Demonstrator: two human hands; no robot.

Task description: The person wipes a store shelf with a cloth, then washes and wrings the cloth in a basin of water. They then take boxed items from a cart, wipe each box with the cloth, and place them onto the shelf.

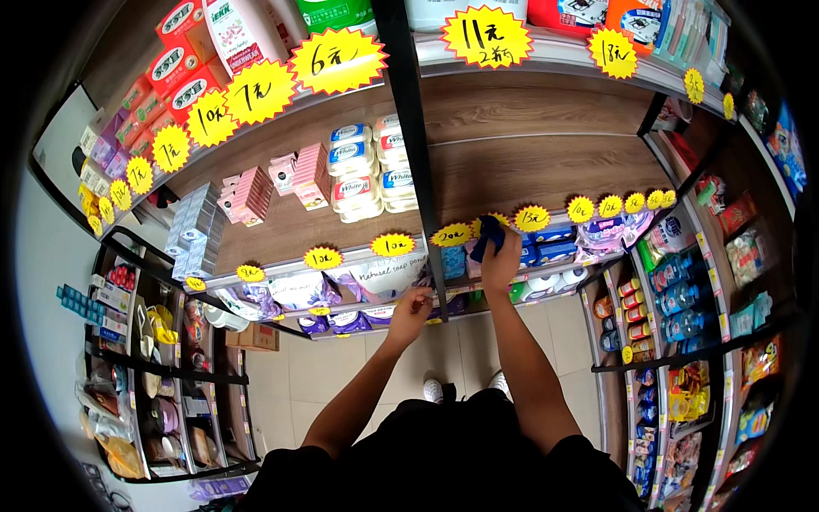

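Note:
My right hand (502, 259) grips a bunched dark blue cloth (490, 235) at the front edge of a shelf. The cloth covers part of a yellow starburst price tag there. My left hand (411, 315) is held lower and to the left, fingers loosely curled with nothing visible in them. It is near the black upright post (419, 166) and bags of soap powder (390, 276). Above my right hand is a bare wood-grain shelf board (531, 169). Blue packs (553, 251) sit on the level beneath the tags, partly hidden by my right hand and the tags.
Boxed soaps (350, 169) and small pink boxes (311, 176) stand on the left shelf. Bottles and red packs (182, 61) fill the upper shelf. Side shelving (723, 307) with blue bottles (678, 297) flanks my right, more shelving (173, 358) my left. A cardboard box (256, 337) is beside the left shelving.

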